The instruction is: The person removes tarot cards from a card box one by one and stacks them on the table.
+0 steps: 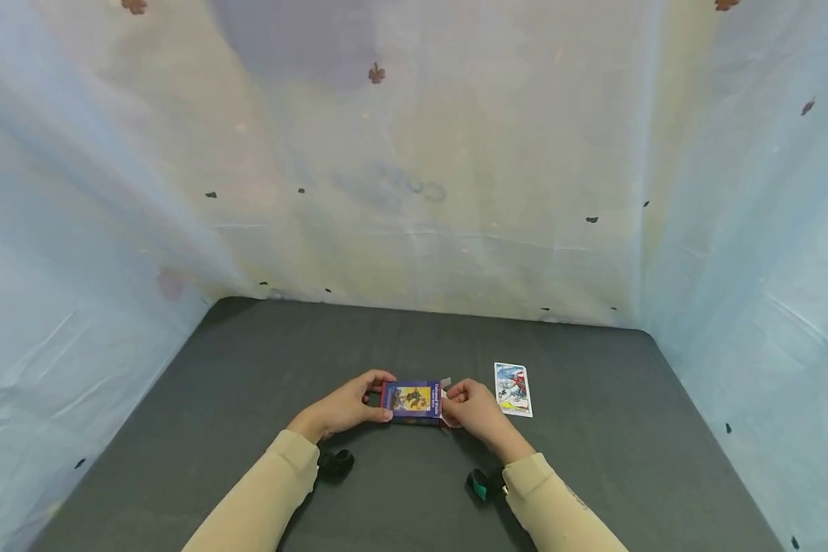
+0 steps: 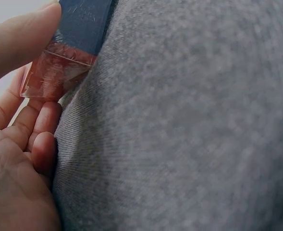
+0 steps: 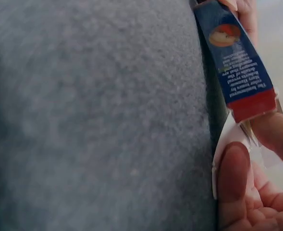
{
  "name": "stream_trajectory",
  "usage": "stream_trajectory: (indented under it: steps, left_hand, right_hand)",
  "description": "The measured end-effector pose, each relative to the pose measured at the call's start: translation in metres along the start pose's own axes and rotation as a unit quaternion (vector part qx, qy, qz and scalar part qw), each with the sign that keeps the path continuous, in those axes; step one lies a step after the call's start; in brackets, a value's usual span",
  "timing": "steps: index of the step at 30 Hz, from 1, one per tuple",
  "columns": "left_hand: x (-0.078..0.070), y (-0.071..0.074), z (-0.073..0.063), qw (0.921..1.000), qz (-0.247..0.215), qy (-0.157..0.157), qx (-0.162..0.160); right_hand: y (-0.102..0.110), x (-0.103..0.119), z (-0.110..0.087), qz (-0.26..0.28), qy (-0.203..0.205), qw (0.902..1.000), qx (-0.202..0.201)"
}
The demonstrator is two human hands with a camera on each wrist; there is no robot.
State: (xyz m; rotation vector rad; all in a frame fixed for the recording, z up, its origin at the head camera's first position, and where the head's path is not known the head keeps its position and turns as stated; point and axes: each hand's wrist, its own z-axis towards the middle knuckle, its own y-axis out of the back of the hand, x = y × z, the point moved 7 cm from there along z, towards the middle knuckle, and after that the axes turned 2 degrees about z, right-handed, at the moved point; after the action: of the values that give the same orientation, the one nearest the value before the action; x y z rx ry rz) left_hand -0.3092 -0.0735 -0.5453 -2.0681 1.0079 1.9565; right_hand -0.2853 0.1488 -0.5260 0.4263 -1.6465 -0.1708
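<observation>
A small blue and red card box (image 1: 411, 400) with a yellow picture on its face lies between both hands on the dark table. My left hand (image 1: 348, 403) grips its left end, thumb along the near edge and fingers at the far side. In the left wrist view, that red end (image 2: 59, 72) has a clear plastic wrap. The right end stands open, and my right hand (image 1: 474, 410) pinches the white flap (image 3: 224, 137) there. One finger lies right at the box's mouth in the right wrist view. What is inside the box is hidden.
A single illustrated card (image 1: 514, 389) lies face up just right of my right hand. The dark grey table (image 1: 414, 491) is enclosed by pale cloth walls (image 1: 414, 153) at the back and both sides. Black straps (image 1: 336, 464) hang at the wrists.
</observation>
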Motion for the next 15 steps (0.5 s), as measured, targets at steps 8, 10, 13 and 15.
stream_trajectory:
  steps: [8,10,13,15]
  left_hand:
    - [-0.0015,0.0010,-0.0016,0.9999,-0.005,0.008,0.005]
    - [-0.0013,0.0012,-0.0022,0.9999,-0.005,0.010,0.007]
    - [-0.0026,0.0015,-0.0020,0.9999,-0.005,0.006,0.012]
    - [-0.0044,0.0026,-0.0015,0.9999,-0.005,0.003,0.012]
  right_hand:
    - [-0.0003,0.0012,0.0075,-0.083,-0.015,0.9961,-0.026]
    - [-0.0001,0.0024,0.0067,-0.112,-0.014,0.9931,-0.033]
    - [0.0001,0.0040,0.0055,-0.123,-0.015,0.9918,-0.034]
    - [0.0006,0.0059,0.0052,-0.120,-0.016,0.9921,-0.035]
